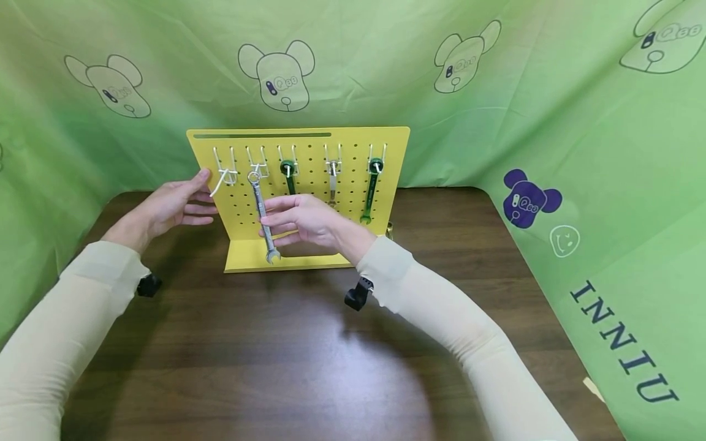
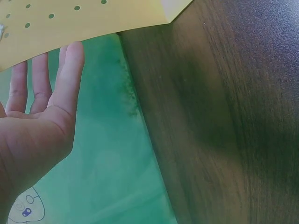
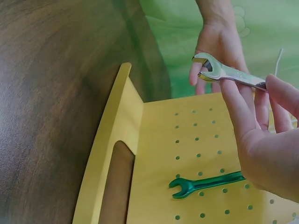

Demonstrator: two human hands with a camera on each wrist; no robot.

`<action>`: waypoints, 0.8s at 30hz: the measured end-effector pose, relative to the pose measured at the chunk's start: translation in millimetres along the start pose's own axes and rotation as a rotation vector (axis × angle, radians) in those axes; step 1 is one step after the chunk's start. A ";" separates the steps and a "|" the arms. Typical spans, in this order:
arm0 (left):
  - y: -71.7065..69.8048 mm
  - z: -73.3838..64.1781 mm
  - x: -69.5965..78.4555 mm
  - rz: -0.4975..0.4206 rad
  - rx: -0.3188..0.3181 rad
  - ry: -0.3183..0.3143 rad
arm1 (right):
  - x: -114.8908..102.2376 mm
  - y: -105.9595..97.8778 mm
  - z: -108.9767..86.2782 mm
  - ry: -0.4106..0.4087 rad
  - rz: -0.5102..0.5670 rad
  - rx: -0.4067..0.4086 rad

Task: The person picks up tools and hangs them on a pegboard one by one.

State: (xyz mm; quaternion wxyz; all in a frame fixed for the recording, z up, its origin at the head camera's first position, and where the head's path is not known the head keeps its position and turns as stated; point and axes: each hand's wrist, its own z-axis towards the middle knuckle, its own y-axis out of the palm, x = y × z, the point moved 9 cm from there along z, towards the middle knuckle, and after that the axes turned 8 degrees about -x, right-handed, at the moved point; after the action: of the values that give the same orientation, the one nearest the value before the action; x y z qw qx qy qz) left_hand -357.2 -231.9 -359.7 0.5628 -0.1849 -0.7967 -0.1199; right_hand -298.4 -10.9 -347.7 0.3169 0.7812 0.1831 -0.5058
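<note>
My right hand (image 1: 306, 220) pinches a silver combination wrench (image 1: 259, 199) between thumb and fingers, in front of the yellow pegboard (image 1: 353, 202). Its ring end is up, at the tip of the second white hook from the left; the open jaw end (image 3: 212, 70) points down, as the right wrist view also shows. Beside the board's left edge is my left hand (image 1: 171, 208), its thumb at the edge and its fingers extended. In the left wrist view those fingers (image 2: 70, 79) reach up to the board's edge, where their tips are hidden.
Right of the held wrench, a green wrench (image 1: 290, 180), a silver tool (image 1: 333, 177) and another green wrench (image 1: 371, 193) hang on hooks. The leftmost hook (image 1: 223, 177) carries no tool. The board stands on a brown wooden table (image 1: 265, 349) before a green patterned cloth (image 1: 364, 79).
</note>
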 end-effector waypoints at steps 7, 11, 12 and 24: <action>-1.2 -0.1 -1.1 -0.013 0.004 -0.008 | 5.1 -10.8 7.2 0.008 0.012 0.050; -1.2 0.2 -1.8 -0.013 0.006 -0.010 | 7.1 -15.3 10.4 0.007 0.014 0.068; -1.2 0.3 -1.8 -0.015 0.007 -0.010 | 7.3 -16.2 10.9 0.008 0.013 0.071; -0.8 1.2 -2.9 -0.016 0.004 -0.019 | 8.2 -22.0 17.6 0.003 0.032 0.123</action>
State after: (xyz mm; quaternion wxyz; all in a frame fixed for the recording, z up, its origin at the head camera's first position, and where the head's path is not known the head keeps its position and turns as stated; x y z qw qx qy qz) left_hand -357.7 -232.7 -362.8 0.5547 -0.1787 -0.8036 -0.1211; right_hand -320.1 -7.2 -367.0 0.2759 0.8029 0.1396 -0.5096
